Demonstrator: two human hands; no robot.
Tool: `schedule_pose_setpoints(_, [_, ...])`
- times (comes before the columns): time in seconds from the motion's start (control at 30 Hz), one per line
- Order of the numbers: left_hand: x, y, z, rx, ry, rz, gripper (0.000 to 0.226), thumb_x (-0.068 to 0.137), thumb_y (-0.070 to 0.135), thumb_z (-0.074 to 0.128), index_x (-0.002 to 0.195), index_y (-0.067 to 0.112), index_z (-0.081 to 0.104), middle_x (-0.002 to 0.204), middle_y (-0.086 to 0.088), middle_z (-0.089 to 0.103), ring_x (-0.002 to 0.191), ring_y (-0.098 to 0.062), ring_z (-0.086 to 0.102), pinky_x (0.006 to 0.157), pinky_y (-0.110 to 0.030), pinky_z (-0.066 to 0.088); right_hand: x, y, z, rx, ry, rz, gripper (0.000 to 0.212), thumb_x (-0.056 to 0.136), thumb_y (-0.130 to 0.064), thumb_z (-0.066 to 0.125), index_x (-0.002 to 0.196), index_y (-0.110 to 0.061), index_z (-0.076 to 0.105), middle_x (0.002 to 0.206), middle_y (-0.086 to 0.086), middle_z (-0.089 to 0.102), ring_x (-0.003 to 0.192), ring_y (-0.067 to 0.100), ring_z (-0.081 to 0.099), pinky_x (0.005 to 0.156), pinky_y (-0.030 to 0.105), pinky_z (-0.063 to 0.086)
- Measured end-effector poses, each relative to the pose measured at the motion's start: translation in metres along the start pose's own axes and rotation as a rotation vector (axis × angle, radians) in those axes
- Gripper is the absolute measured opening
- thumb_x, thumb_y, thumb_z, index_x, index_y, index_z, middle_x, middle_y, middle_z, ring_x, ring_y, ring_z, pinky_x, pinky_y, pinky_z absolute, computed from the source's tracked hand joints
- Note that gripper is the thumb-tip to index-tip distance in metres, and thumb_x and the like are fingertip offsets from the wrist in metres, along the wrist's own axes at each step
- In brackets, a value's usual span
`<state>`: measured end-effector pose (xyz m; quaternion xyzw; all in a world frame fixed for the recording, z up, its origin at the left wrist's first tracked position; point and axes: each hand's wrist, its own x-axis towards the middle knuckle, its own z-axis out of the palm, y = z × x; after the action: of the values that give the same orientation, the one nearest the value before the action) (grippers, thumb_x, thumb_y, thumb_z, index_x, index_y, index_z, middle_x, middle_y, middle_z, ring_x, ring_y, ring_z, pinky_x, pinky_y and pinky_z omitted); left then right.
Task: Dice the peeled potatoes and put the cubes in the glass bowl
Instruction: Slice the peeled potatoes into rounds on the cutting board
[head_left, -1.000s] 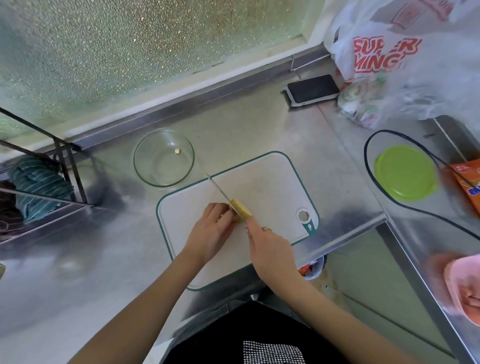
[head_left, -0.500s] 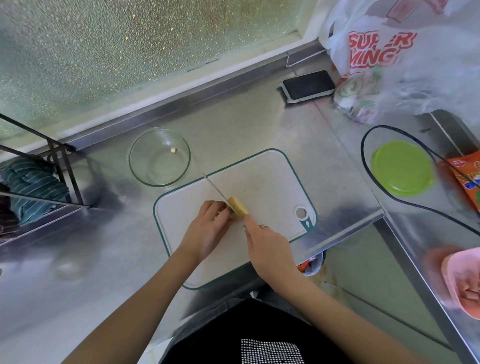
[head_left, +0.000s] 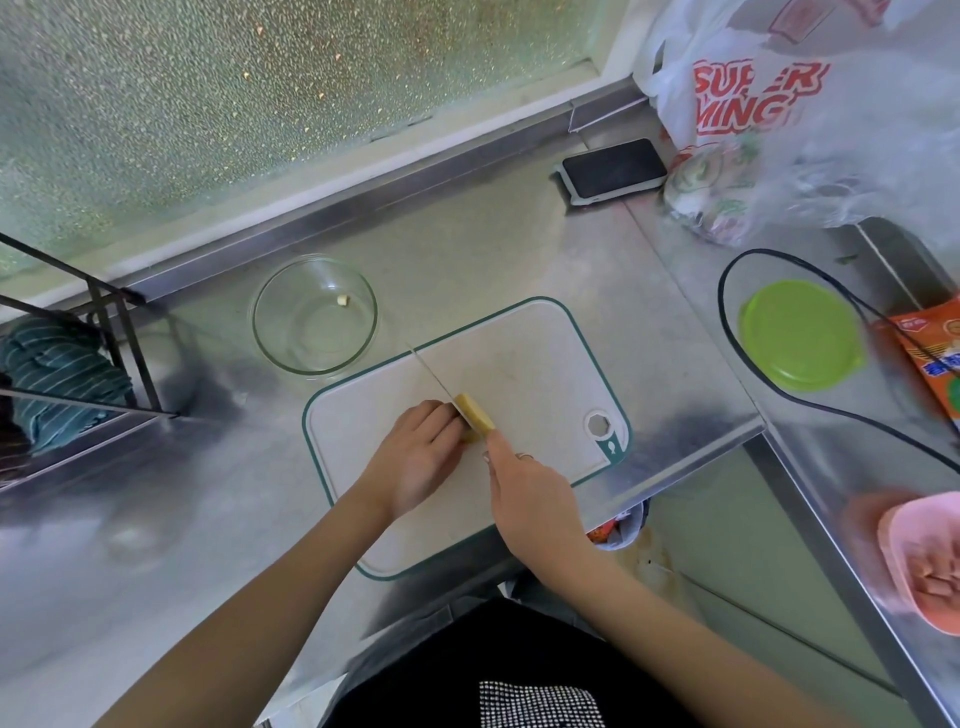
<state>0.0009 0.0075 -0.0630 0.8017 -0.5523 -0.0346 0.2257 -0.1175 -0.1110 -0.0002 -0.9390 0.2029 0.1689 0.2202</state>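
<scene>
A person stands at a steel counter (head_left: 467, 249), seen from above, both bare forearms reaching onto a white cutting board (head_left: 519, 364) with a green edge. The left hand (head_left: 421, 457) lies on the board with its fingers curled down onto the left side of a yellow piece of peeled potato (head_left: 474, 413), holding it in place. The right hand (head_left: 530, 499) grips a knife handle, which the hand hides, with the forefinger stretched forward towards the blade. The thin knife blade (head_left: 434, 376) runs away from the person and to the left, its near part pressed against the potato between the two hands.

The glass bowl (head_left: 315, 315) stands on the counter just beyond the board's far left corner, apart from both hands. One small pale potato cube (head_left: 343, 300) lies inside it near the far rim.

Further off, a dark phone (head_left: 613, 169) lies near the far wall, beside a white plastic bag (head_left: 753, 104) with red letters. A green lid (head_left: 800, 335) sits to the right, ringed by a black cable (head_left: 727, 332). A wire rack (head_left: 104, 332) holding a striped green cloth (head_left: 57, 374) stands at the left. A pink dish (head_left: 924, 561) is at the near right edge.
</scene>
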Motion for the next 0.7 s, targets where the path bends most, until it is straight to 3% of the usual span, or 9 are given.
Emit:
schedule_pose_setpoints(0.2, [0.004,-0.001,-0.001,-0.033,0.0,0.013,0.024,0.092,0.02,0.051,0.099,0.0,0.062,0.099,-0.015,0.062,0.092,-0.028,0.05,0.08,-0.033,0.044,0.005,0.0,0.003,-0.005,-0.001,0.005,0.044,0.104,-0.024,0.027,0.146,-0.017,0.017,0.097,0.008,0.064,0.08,0.024,0.063,0.063,0.027,0.038])
schedule_pose_setpoints(0.7, [0.0,-0.006,0.005,-0.053,-0.023,-0.009,0.021,0.087,0.016,0.061,0.101,0.001,0.064,0.102,-0.015,0.062,0.094,-0.029,0.055,0.083,-0.035,0.047,0.012,0.002,0.007,-0.064,-0.044,-0.028,0.049,0.103,-0.021,0.03,0.148,-0.014,0.012,0.103,0.011,0.064,0.084,0.025,0.064,0.064,0.026,0.036])
